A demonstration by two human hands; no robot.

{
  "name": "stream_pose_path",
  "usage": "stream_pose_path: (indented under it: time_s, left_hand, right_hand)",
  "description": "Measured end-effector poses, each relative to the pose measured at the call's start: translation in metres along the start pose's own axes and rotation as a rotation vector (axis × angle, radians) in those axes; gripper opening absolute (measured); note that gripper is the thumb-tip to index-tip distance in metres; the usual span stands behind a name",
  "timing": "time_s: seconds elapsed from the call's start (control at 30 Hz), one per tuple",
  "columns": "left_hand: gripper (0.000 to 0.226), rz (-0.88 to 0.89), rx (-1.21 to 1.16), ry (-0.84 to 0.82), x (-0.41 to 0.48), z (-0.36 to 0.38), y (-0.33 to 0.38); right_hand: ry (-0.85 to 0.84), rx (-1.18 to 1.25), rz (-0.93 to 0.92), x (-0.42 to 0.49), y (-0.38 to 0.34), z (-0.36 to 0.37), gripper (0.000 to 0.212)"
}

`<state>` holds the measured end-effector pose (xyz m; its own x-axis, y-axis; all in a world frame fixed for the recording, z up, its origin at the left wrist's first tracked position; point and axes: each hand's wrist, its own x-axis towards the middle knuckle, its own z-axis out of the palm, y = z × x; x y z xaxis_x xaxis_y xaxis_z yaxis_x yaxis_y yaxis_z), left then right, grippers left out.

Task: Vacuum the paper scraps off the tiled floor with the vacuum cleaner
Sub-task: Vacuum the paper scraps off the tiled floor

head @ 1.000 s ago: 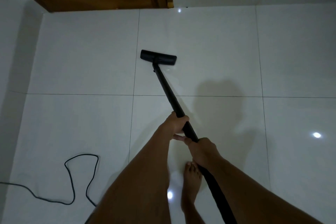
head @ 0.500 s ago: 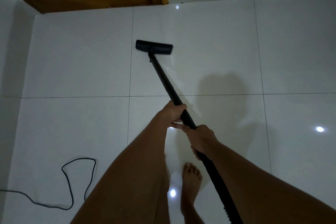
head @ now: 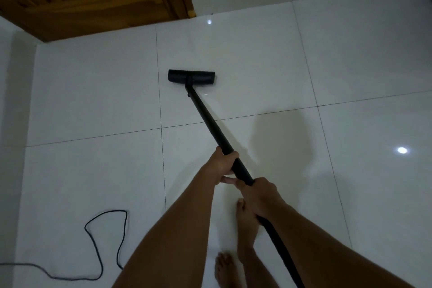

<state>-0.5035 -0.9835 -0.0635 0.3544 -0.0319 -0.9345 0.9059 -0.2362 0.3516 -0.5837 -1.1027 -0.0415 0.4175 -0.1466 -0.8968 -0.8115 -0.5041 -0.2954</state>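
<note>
- Nozzle (head: 191, 76) slides back after its push.
- Left hand (head: 222, 163) and right hand (head: 261, 196) stay wrapped round the wand (head: 210, 124).
- No scraps visible; this patch looks done.

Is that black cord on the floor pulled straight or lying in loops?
Looped: the cord bends into one loose loop on the tiled floor, then trails off the picture's left edge.

floor head (head: 191, 76): black, wide flat bar, flat on the tile, far centre, just right of a grout line
wand (head: 205, 117): black straight tube slanting near-right from the head; left hand (head: 222, 162) grips it, right hand (head: 261, 196) grips its near end
hose (head: 282, 250): black, runs off the near edge
tiled floor (head: 93, 100): glossy white, large tiles, thin dark grout
</note>
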Motion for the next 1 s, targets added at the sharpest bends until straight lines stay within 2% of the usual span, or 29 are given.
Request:
stream_pose_path:
  time_s: [0.23,0.5,0.63,0.87,1.0]
  left_hand:
    - [0.042,0.01,0.085,-0.063,-0.038,0.021,-0.053]
    - [0.045,-0.04,0.077,-0.095,-0.07,0.044,-0.133]
    - [0.029,-0.077,0.049,-0.097,-0.076,0.053,-0.161]
    - [0.031,-0.069,0.093,-0.081,-0.054,0.064,-0.154]
    - [0.034,-0.049,0.143,-0.07,-0.037,0.066,-0.137]
  right_hand:
    - [0.058,0.059,0.055,-0.046,0.057,0.034,0.042]
    - [0.024,0.064,0.081,-0.091,0.131,0.064,0.052]
    - [-0.011,0.062,0.101,-0.099,0.152,0.07,0.049]
    - [0.0,0.09,0.086,-0.076,0.156,0.064,0.041]
    - [-0.024,0.165,0.11,-0.058,0.144,0.059,0.043]
